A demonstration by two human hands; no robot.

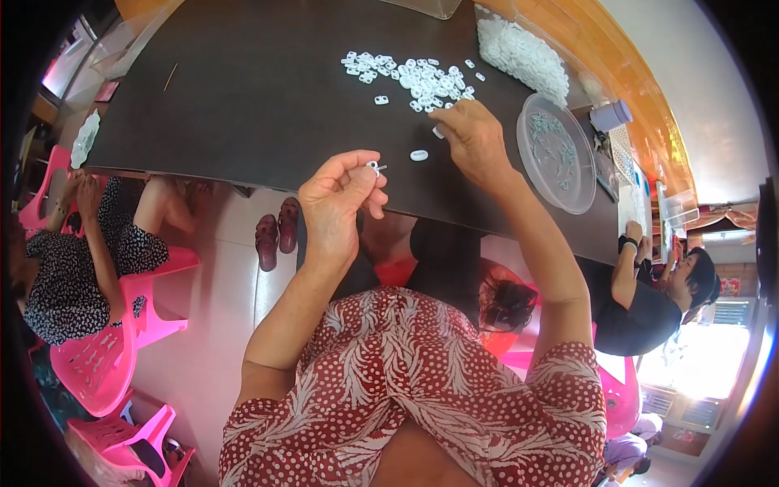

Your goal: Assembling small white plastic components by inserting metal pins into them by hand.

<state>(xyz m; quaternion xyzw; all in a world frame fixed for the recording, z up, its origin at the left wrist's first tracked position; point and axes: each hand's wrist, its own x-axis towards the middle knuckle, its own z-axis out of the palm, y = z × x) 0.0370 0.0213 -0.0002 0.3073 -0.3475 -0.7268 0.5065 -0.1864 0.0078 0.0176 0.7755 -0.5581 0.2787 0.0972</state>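
Pinching a small white clip [374,167] between fingertips, the left hand [337,203] lifts it for inspection; right hand [473,140] fingers curl together just below the loose white pieces [414,77].

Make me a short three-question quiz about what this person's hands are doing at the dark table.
1. True or false: the left hand pinches a small white piece with a thin metal pin.
2. Where does the right hand rest? A) in the clear round lid B) at the near edge of the scattered white plastic pieces C) on a pink chair
3. What colour is the table?

Key: 1 true. 2 B. 3 dark brown, nearly black.
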